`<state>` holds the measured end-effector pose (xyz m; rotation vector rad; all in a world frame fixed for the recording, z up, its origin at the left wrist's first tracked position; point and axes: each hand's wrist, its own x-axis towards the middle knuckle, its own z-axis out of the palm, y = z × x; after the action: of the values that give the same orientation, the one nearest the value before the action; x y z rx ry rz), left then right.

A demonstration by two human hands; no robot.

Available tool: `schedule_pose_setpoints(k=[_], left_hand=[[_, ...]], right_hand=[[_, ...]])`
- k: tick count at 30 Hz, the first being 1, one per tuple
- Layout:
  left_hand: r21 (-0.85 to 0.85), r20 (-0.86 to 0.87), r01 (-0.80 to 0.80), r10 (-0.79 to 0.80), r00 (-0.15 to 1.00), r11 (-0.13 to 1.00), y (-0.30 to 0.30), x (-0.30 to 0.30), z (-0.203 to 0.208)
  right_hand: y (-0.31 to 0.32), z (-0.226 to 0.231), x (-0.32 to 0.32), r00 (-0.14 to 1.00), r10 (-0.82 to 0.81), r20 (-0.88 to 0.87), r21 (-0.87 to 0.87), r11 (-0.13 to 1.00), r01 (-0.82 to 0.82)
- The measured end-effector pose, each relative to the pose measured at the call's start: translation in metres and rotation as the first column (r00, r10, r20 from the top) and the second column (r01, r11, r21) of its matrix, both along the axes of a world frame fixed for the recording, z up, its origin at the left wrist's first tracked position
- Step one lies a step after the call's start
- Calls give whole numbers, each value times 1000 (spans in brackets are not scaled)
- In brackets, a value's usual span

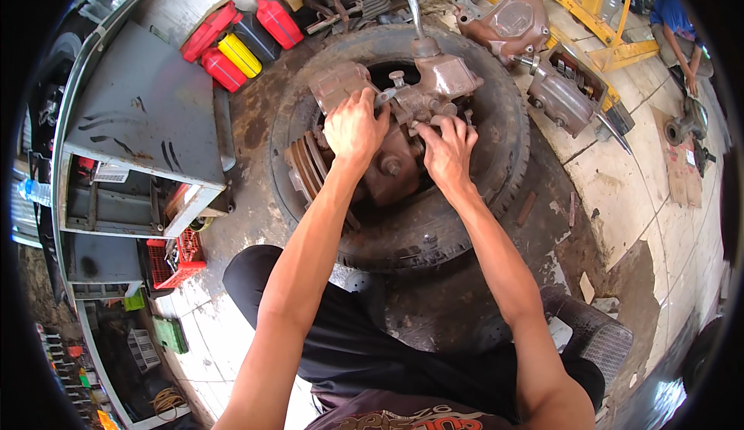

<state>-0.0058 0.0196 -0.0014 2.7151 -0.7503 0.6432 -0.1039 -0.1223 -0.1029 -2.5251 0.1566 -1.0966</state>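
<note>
A brown-painted gearbox casing (391, 170) rests in the middle of a large tyre (434, 240) lying on the floor. A bent metal lever (409, 3) rises from its far end. My left hand (356, 127) is closed at the casing's upper left, beside a small grey metal end that sticks out by its fingertips; what the palm holds is hidden. Across from it, my right hand (449, 147) has its fingers curled, thumb and fingertips pressed at a small part on the casing's middle. Whatever lies between those fingers is too small to name.
A grey metal cabinet (143, 127) stands at the left, with red, yellow and black bottles (239, 55) beyond it. Another brown housing (504, 19) and an opened gear case (562, 93) lie far right, near a yellow metal frame (597, 11). Another person (674, 31) crouches there.
</note>
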Motion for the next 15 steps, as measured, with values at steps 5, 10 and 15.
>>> schedule_pose_setpoints(k=[5, 10, 15], left_hand=[[-3, -4, 3, -3, 1000, 1000, 3, 1, 0], [-13, 3, 10, -10, 1000, 1000, 5, 1, -1], [-18, 24, 16, -16, 1000, 1000, 4, 2, -2]], right_hand=[[-1, 2, -1, 999, -45, -5, -31, 999, 44], [0, 7, -1, 996, -85, 1, 48, 995, 85], [-5, 8, 1, 993, -115, 24, 80, 990, 112]])
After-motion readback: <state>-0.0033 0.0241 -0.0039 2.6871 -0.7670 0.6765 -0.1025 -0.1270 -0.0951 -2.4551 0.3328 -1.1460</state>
